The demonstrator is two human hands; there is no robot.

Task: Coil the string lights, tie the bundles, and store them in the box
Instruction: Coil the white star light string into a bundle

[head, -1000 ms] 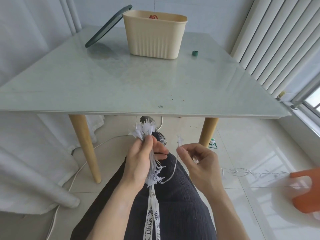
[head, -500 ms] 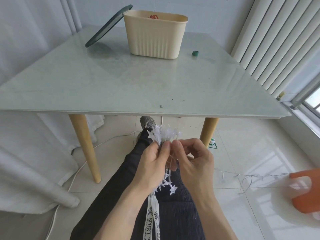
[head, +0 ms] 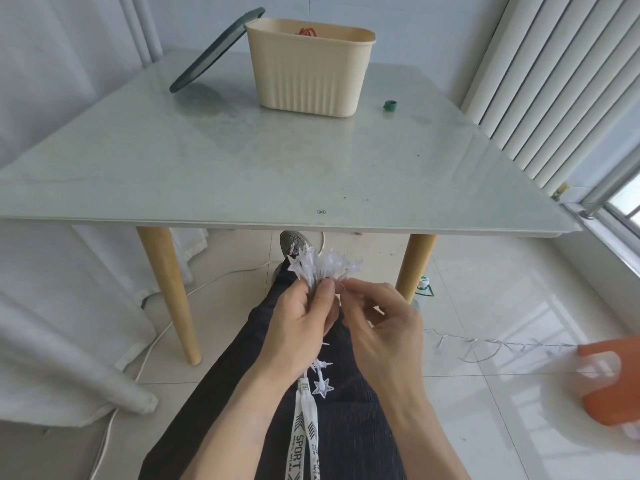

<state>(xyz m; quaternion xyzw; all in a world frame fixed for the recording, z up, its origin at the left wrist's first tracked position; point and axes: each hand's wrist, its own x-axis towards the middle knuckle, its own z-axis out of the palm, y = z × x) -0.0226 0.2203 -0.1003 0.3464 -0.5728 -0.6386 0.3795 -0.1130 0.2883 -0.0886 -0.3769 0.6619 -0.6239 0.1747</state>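
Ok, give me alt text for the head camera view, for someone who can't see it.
A seated person's left hand grips a bundle of star string lights while the right hand pinches the strand beside it; loose strand trails across the floor. Beyond, a glass table holds a beige box with its lid leaning against it.

"SPORT" stands in black letters on the two white drawstrings (head: 304,441) hanging near the trousers; smaller print beside it is unreadable.
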